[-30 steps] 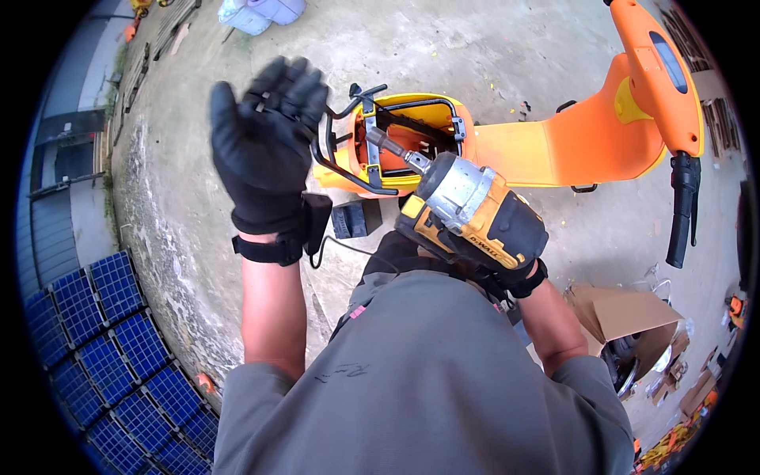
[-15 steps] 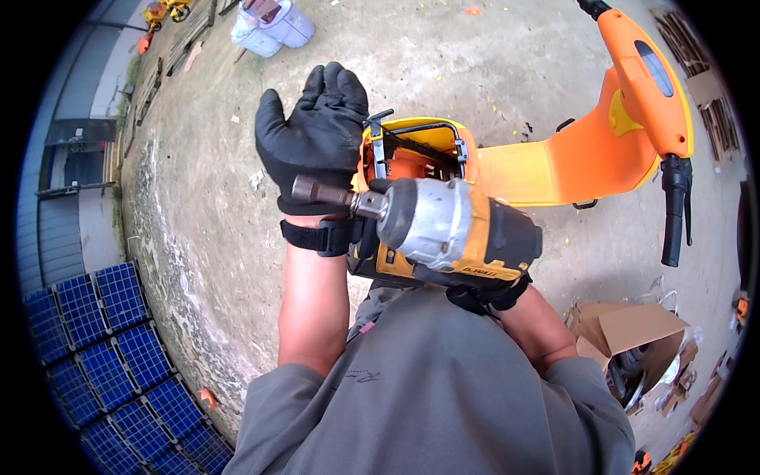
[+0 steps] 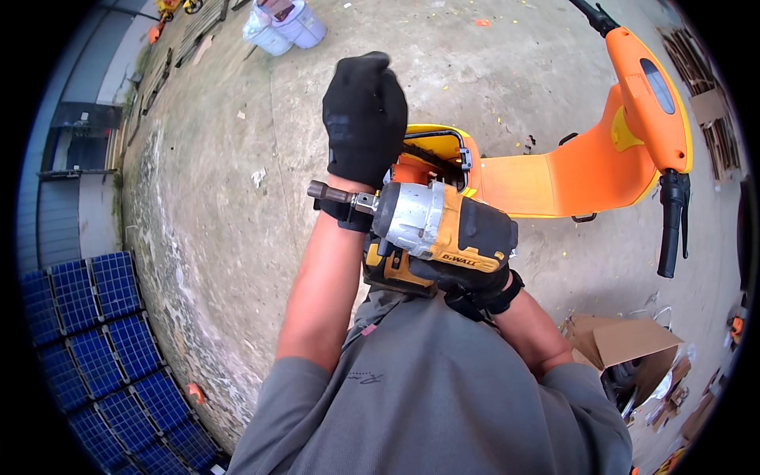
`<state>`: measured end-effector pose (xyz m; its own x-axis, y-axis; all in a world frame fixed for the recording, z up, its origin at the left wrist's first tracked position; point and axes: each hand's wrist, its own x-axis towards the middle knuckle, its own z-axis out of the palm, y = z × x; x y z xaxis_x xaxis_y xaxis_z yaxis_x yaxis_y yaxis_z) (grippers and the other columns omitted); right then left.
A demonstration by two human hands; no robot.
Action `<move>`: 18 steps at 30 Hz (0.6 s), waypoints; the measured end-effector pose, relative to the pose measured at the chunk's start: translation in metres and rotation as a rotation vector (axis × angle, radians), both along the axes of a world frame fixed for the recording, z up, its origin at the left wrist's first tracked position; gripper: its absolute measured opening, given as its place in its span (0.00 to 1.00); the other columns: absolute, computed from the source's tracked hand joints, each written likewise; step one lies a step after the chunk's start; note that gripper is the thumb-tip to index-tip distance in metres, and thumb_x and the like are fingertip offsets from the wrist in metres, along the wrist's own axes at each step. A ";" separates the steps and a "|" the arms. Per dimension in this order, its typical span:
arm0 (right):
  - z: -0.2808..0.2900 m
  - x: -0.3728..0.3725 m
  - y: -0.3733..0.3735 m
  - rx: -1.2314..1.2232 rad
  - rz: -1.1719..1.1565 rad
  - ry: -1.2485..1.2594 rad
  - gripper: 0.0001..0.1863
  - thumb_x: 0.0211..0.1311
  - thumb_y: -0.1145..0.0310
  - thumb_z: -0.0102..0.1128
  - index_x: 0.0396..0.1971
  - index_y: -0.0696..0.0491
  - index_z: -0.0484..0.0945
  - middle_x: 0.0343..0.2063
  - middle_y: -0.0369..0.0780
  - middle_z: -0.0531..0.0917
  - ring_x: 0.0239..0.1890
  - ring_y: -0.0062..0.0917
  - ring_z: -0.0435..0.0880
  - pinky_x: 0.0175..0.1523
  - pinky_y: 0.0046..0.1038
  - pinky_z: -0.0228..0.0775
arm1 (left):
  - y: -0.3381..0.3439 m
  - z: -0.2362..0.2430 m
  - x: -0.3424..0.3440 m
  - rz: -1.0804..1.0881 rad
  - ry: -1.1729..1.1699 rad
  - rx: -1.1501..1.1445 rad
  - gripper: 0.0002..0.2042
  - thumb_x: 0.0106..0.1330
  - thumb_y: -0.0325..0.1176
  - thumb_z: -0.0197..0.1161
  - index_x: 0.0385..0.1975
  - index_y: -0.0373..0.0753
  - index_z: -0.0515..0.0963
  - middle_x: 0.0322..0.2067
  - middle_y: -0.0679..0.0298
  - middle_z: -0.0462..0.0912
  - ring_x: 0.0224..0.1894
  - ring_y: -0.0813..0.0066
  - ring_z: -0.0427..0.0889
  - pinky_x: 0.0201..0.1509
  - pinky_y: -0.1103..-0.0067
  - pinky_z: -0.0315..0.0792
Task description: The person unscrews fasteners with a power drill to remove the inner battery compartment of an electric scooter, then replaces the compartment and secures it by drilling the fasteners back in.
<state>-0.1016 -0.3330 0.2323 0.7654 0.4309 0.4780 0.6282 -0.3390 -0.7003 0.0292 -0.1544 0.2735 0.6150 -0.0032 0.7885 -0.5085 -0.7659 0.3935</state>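
A yellow and black cordless impact wrench (image 3: 443,229) is held across my body by my right hand (image 3: 467,279), whose black-gloved fingers wrap its handle. A dark socket (image 3: 328,191) on the tool's nose points left, over my left wrist. My left hand (image 3: 366,119), also in a black glove, is raised with its back toward me and its fingers curled in. Whatever those fingers may hold is hidden. Just right of that hand is the uncovered rear compartment (image 3: 431,154) of an orange and yellow scooter (image 3: 514,182); the hand hides part of it.
The scooter's handlebar column (image 3: 645,95) rises at the right. An open cardboard box (image 3: 633,340) stands at the lower right. Blue gridded crates (image 3: 103,356) are stacked at the lower left. Pale buckets (image 3: 289,28) stand at the far end of the concrete floor (image 3: 222,198).
My left hand has turned over from palm up with spread fingers to back up with curled fingers, moving right and up. The wrench has shifted slightly left, still in my right hand.
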 end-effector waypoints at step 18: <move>-0.043 -0.003 -0.016 0.407 0.101 0.716 0.25 0.51 0.60 0.71 0.50 0.51 0.77 0.43 0.35 0.82 0.43 0.27 0.81 0.47 0.30 0.73 | 0.045 -0.043 -0.072 -0.500 1.062 -1.369 0.28 0.73 0.51 0.42 0.54 0.29 0.70 0.45 0.55 0.80 0.44 0.67 0.81 0.52 0.72 0.75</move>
